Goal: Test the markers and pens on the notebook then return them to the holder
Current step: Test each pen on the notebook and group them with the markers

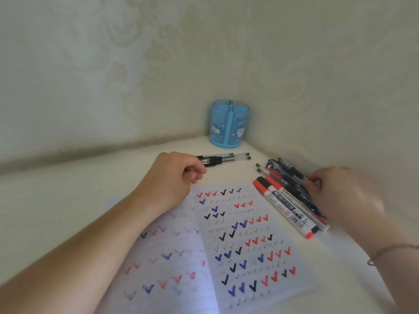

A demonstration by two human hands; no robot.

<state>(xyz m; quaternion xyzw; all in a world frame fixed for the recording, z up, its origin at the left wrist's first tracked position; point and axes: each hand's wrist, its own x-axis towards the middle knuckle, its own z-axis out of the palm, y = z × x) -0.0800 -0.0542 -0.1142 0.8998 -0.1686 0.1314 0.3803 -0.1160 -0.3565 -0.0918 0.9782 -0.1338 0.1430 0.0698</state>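
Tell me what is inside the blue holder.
No pens or markers stand up out of the holder. Through its see-through blue walls only a middle divider shows. The printed pictures cover parts of the inside, so anything small lying at the bottom cannot be seen.

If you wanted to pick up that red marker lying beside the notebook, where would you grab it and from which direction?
Probably by the middle of its white barrel, coming down from above. The red marker lies flat on the table, its notebook side open, while other markers crowd its far side under the right hand. Thumb and finger across the barrel would suit.
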